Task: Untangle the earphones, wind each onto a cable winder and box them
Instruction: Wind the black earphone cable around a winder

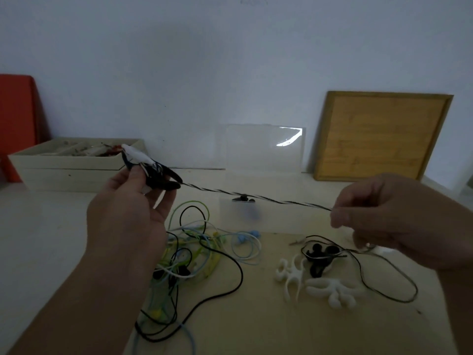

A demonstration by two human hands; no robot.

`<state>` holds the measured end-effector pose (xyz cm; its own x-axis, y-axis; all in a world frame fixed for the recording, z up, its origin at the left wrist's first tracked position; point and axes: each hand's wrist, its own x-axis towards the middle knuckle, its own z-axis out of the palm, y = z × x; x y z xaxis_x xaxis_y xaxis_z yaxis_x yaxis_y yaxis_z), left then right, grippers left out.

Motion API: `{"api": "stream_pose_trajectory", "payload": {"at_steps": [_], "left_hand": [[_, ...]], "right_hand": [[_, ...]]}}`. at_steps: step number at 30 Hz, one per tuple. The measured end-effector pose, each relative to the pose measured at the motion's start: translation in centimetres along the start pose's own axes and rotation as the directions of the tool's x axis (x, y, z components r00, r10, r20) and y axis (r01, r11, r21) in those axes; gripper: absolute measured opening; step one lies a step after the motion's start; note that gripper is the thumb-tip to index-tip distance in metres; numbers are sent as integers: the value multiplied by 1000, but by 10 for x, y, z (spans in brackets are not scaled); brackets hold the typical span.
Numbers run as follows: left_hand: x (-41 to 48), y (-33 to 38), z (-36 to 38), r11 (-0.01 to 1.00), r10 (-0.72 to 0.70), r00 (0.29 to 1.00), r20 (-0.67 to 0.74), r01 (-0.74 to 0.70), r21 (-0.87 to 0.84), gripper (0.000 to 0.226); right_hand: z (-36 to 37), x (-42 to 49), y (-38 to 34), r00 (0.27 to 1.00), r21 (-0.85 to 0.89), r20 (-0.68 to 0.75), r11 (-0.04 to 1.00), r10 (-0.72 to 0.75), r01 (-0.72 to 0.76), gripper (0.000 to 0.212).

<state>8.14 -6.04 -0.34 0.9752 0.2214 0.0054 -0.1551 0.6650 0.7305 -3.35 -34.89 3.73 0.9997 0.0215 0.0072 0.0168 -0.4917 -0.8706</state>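
My left hand [128, 213] holds a white cable winder [139, 158] up above the table, with black-and-white cord and dark earbuds [169, 179] bunched on it. A striped cable [256, 197] runs taut from it to my right hand [378, 216], which pinches the cable between thumb and fingers. Below lies a tangle of green, blue, white and black earphones [194, 252]. Two spare white winders [291, 274] [332, 290] and a black winder [321, 257] lie to the right, with a thin black cord [389, 290] looping round them. A clear plastic box [261, 213] stands open behind.
A pale wooden tray [69, 165] of odds and ends sits at the back left, beside something red [16, 124]. A framed cork board [378, 135] leans on the wall at the back right. The tangle lies on a light wooden board [256, 316].
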Motion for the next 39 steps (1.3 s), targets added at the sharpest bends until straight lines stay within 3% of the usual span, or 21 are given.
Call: {"api": "stream_pose_trajectory", "payload": {"at_steps": [2,3,5,7,9,11,13,16,19,22,25,29,32,36,39], "left_hand": [[-3,3,1,999,21,999,25,-21,27,13],[-6,3,4,999,15,998,64,-18,42,13],[-16,1,10,996,-22,984,175,6,90,15],[-29,-6,17,987,-65,961,268,21,162,15],[-40,-15,22,975,-91,936,340,15,220,15],[-48,-21,26,969,-98,919,382,1,248,14],[-53,-25,28,966,-98,910,403,-10,259,14],[-55,-26,28,966,-102,907,409,-7,257,14],[-54,-27,27,961,-108,912,396,-6,276,11],[-54,-29,24,927,-106,918,381,-48,373,9],[-52,-34,19,737,-13,901,433,-283,613,9],[-53,-33,17,529,-27,835,549,-454,717,13],[-57,-34,17,523,-146,810,567,-424,740,15],[-64,-33,20,597,-254,777,576,-342,725,13],[-67,-32,22,640,-294,749,593,-307,704,13]], "right_hand": [[3,6,3,980,-334,-188,934,64,-125,25],[5,9,5,968,-417,-242,893,71,-170,20],[15,12,4,968,-581,-232,785,92,-213,12],[25,14,2,980,-734,-183,653,75,-187,49],[42,15,-8,990,-668,-130,743,-58,-45,63],[64,14,-19,986,-429,-46,895,-159,124,58],[82,16,-21,984,-216,61,960,-169,178,44],[91,19,-22,988,-108,58,983,-142,148,13],[88,19,-20,995,-115,5,988,-102,102,20],[86,17,-24,987,-163,10,973,-161,160,21],[83,14,-27,975,-197,-26,958,-219,209,21],[73,8,-31,952,-83,-125,959,-281,272,23],[64,8,-28,923,-40,-219,948,-316,315,23],[57,10,-25,849,-173,-389,933,-359,315,21],[57,13,-22,832,-142,-448,945,-327,294,20]]}}
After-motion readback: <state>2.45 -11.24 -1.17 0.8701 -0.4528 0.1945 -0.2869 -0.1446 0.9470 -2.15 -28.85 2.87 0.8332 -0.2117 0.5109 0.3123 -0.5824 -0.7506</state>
